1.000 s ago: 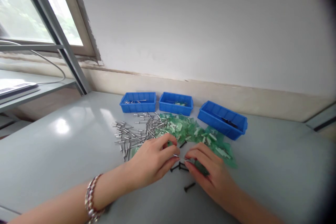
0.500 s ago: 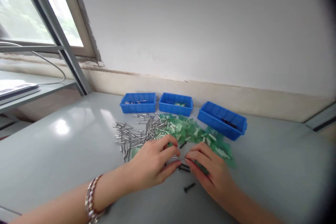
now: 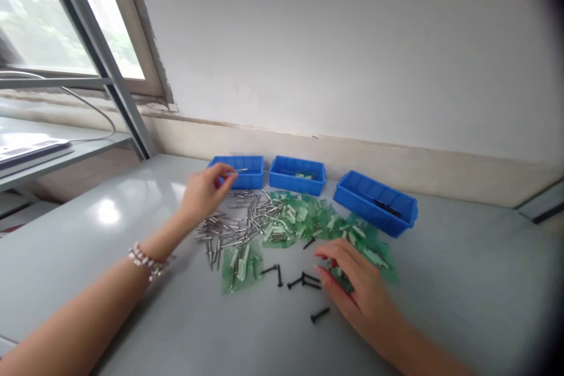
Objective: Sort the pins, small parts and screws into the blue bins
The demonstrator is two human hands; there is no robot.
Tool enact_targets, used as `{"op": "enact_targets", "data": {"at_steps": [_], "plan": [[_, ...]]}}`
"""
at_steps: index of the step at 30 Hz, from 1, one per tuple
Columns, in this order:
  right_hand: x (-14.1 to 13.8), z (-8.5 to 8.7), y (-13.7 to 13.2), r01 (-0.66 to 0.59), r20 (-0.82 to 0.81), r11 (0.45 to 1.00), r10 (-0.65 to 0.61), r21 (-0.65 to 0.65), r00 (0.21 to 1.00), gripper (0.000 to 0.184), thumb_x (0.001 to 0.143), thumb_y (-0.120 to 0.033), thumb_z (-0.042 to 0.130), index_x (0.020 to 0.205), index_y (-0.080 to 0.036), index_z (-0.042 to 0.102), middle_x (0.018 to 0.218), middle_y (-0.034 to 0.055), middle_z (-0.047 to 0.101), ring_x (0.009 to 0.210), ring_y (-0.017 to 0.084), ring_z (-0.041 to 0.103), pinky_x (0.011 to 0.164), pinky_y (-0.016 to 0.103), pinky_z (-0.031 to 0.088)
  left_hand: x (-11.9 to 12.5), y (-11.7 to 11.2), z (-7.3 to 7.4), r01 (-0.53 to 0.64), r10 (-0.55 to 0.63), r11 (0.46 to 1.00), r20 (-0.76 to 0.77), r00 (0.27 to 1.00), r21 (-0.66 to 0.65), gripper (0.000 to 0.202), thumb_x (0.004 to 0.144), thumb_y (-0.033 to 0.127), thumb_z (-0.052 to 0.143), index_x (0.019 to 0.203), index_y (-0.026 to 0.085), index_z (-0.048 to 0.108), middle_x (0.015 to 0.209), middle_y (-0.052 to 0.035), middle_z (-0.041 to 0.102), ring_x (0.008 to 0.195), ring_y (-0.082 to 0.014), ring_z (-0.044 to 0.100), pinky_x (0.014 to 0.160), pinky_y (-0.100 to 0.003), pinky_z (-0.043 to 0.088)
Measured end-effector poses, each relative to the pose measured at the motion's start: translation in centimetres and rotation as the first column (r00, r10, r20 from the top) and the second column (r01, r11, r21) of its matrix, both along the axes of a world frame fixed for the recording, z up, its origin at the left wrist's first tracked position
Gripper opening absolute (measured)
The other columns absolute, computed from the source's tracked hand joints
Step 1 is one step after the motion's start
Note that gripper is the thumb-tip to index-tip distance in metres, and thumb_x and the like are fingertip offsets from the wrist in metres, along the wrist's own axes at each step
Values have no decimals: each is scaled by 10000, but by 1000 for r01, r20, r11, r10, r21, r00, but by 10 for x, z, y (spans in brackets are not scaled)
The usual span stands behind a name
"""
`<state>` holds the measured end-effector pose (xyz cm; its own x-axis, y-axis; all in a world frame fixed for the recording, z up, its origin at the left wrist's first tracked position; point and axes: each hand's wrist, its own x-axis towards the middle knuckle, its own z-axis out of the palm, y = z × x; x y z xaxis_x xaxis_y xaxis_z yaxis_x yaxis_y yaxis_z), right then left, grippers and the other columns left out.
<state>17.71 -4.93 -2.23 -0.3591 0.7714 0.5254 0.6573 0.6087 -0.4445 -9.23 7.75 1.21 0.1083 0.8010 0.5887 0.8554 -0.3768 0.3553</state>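
Observation:
My left hand (image 3: 207,191) reaches over the near side of the left blue bin (image 3: 251,181), its thumb and fingers pinched together on a pop rivet that the fingers mostly hide. Below this hand lies a spread of silver pop rivets (image 3: 255,217). My right hand (image 3: 352,282) is low over the table, thumb and fingers apart, with nothing visible between them. Black screws (image 3: 311,285) lie just left of its fingertips, and one more black screw (image 3: 319,315) lies nearer to me. Green bags with pale plugs (image 3: 304,214) are heaped beyond the right hand.
The middle blue bin (image 3: 297,187) has a few green and pale pieces in it. Black screws lie in the right blue bin (image 3: 374,214). One green bag (image 3: 242,267) sits apart at the front left. A wall stands behind the bins, and a metal shelf frame (image 3: 126,106) at left.
My left hand has moved away from the right hand, leftward and forward to the left bin. The right hand stays nearly in place, its fingers now apart. The front green bag and several screws are uncovered.

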Motion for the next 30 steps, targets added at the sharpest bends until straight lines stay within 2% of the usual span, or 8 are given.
{"op": "enact_targets", "data": {"at_steps": [1,3,6,14,21,30], "plan": [[0,0,0,-2,1,1000,2,-3,1000,143,869,-175,421,995,-214,477,907,37,541,834,144,529,739,273,462,-13,11,1,-112,112,994,38,993,-15,251,781,384,507,878,169,592,698,-7,620,563,-119,534,597,-242,414],[0,-1,0,-4,3,1000,4,-8,1000,146,869,-174,419,996,-215,479,906,36,541,838,144,531,744,271,461,-35,25,0,-263,264,964,66,962,-34,278,763,405,509,868,166,605,687,-14,626,599,-141,556,620,-250,406],[0,-1,0,-5,5,1000,5,-3,1000,150,867,-171,417,994,-214,484,904,40,547,843,148,537,749,275,464,-52,34,-4,-324,327,944,55,943,-61,297,750,415,506,859,160,612,710,-28,635,615,-154,559,634,-256,397],[-1,0,-1,-10,10,1000,10,-17,1000,148,864,-166,414,988,-209,484,898,39,546,848,146,539,757,276,465,-50,37,-14,-283,283,959,-29,959,-8,269,760,392,489,874,182,612,723,-12,633,581,-145,536,636,-254,385],[-1,-1,-1,-8,19,999,9,-43,1000,159,874,-179,396,1005,-209,480,911,53,550,857,162,546,764,298,468,-52,38,-16,-234,235,971,-28,971,48,218,753,345,507,863,185,607,755,-8,621,552,-126,508,621,-242,391],[-2,1,-1,-19,13,999,19,-35,1000,158,859,-158,405,989,-196,487,906,51,549,856,164,554,759,301,478,-54,40,-19,-227,228,973,-15,974,46,209,748,306,500,894,186,590,801,-15,634,559,-129,520,634,-247,407]]}}
